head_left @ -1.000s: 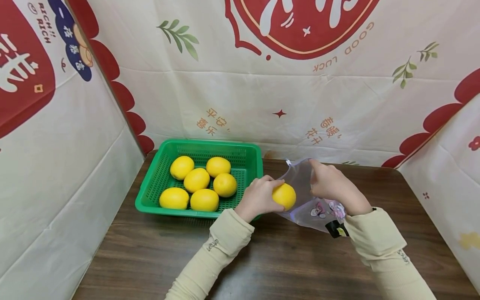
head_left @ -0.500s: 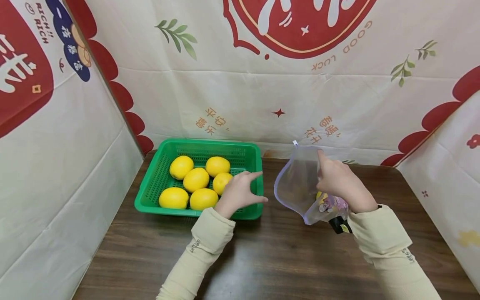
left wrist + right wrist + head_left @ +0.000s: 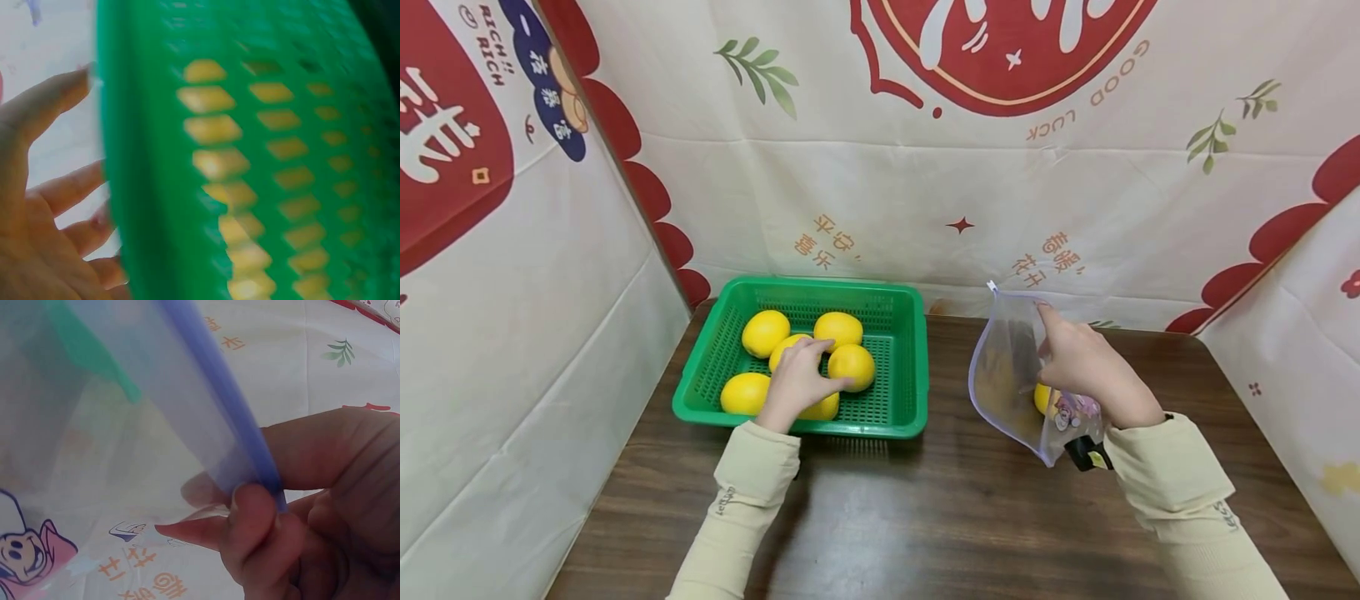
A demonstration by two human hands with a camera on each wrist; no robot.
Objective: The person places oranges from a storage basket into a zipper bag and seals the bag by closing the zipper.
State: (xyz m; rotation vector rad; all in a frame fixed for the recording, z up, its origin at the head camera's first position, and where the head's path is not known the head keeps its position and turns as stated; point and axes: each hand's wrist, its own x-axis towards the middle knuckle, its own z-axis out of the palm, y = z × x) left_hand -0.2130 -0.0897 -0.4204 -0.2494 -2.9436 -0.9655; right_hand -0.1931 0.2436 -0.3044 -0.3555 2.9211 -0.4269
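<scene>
My left hand (image 3: 796,382) is over the green basket (image 3: 917,358), thumb and fingers spread apart, with nothing in its grasp. Several lemons lie there; the nearest one (image 3: 852,367) is just right of the thumb and fingertips, and two others are partly covered by the hand. In the left wrist view the fingers (image 3: 62,187) show beyond the basket's blurred wall. My right hand (image 3: 1088,358) pinches the purple zip edge (image 3: 219,387) of a clear zip bag (image 3: 1011,358), its mouth gaping toward the basket. Inside the bag a yellow lemon (image 3: 1042,398) shows partly, behind printed cartoon figures.
Both the basket and the bag are on a dark wooden table (image 3: 880,517). A printed white cloth (image 3: 880,200) hangs along the back and sides. Beneath the right wrist is a small black item (image 3: 1086,454) with a yellow-green mark.
A second ago the left hand held a lemon at the bag's mouth. It has let go and moved left over the basket. The right hand keeps its pinch, and the bag hangs wider.
</scene>
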